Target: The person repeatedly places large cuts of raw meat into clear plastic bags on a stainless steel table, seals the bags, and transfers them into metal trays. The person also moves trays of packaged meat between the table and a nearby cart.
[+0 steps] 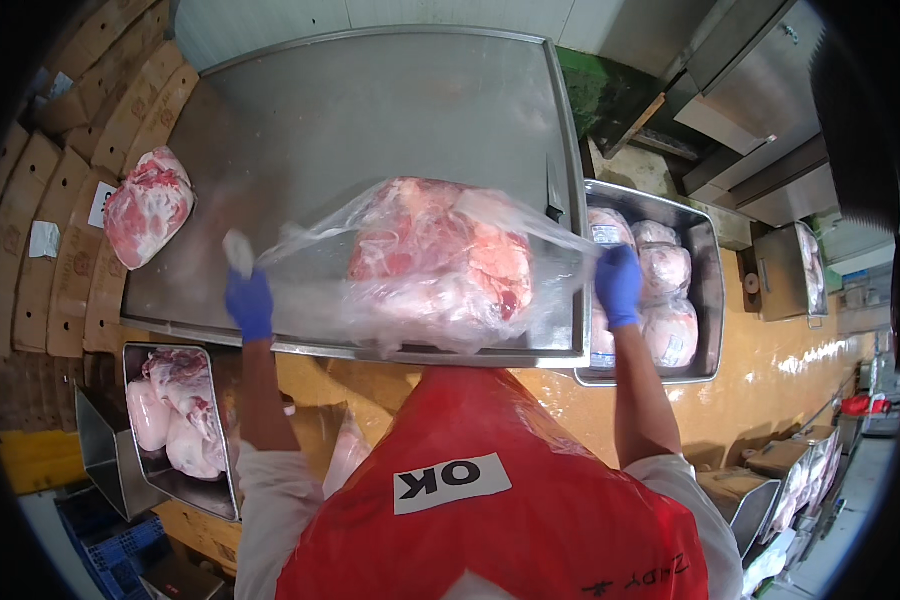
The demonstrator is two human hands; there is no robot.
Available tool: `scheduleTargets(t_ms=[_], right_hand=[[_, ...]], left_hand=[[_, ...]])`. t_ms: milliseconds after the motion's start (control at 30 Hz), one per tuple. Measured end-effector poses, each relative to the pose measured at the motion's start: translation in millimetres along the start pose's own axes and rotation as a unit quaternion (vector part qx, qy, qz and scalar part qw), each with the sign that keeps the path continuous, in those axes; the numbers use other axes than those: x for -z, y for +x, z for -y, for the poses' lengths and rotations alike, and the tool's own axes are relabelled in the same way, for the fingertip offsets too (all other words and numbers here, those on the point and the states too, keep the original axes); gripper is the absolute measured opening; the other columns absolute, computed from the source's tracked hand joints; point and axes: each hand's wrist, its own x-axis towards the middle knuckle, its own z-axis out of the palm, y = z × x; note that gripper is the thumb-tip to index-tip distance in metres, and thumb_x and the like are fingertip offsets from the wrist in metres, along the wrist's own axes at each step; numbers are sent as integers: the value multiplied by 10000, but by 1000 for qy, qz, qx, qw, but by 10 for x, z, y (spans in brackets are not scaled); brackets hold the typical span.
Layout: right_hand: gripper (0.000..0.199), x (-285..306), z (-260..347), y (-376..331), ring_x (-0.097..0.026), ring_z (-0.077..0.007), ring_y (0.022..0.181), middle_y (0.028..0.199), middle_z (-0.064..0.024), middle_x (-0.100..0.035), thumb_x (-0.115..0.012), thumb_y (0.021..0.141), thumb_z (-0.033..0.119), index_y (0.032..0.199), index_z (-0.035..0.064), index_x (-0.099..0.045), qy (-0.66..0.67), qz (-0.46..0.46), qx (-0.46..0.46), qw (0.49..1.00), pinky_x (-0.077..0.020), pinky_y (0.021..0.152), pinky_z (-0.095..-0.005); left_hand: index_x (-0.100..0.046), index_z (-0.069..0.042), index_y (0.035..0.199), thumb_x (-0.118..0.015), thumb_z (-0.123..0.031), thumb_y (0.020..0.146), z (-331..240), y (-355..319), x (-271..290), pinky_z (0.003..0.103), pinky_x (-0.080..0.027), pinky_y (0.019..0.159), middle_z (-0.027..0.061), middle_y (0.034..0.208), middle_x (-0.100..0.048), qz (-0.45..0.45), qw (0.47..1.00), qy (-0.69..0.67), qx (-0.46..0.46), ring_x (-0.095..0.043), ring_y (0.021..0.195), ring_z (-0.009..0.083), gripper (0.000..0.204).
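The large, blocky cut of meat (435,250) lies on the near right part of the steel table (390,110), its surface a mix of red, pink and pale fat. Clear plastic film (395,320) lies around and partly over it, wrinkled and glossy, bunched along the meat's near side by the table's edge. The film stretches out left and right beyond the meat, see-through and creased.

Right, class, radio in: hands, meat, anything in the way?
Left hand, right hand holding clear plastic. Large meat piece partly covered, on table. Smaller piece apart, not obstructing.
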Motion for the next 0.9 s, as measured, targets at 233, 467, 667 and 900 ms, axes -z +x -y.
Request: scheduleTargets(t_ms=[233, 467, 667, 900], right_hand=[[86, 353, -843, -702, -643, -393, 913, 875, -212, -674, -652, 834, 110, 818, 25, -653, -55, 81, 43, 994, -487, 819, -467], [735, 323, 2135, -698, -577, -410, 1136, 1361, -166, -545, -823, 730, 303, 1378, 121, -531, 276, 227, 440, 824, -477, 967, -496], [311, -58, 2417, -840, -674, -283, 859, 1074, -119, -645, -664, 873, 60, 1183, 83, -667, 434, 393, 193, 788, -538, 808, -341], [252, -392, 2109, -1031, -660, -171, 839, 909, -69, -675, -695, 846, -18, 1092, 32, -697, 462, 243, 161, 837, -528, 746, -289]], left_hand=[[-632, 47, 1158, -644, -374, 945, 184, -1055, 172, 386, -507, 724, 183, 925, -692, 188, 918, -272, 220, -673, 831, 302, 471], [-633, -92, 1000, -543, -436, 1015, -2025, -793, 1136, 289, -493, 547, 6, 742, -580, 382, 557, -643, 361, -597, 640, 147, 356], [-624, -102, 1070, -443, -524, 1027, -2359, -723, 986, 383, -554, 717, 72, 878, -660, 467, 388, -707, 363, -658, 761, 208, 461], [-594, -74, 1217, -461, -392, 1061, -2297, -928, 976, 323, -512, 892, 60, 1038, -648, 417, 488, -720, 265, -626, 949, 171, 378]])
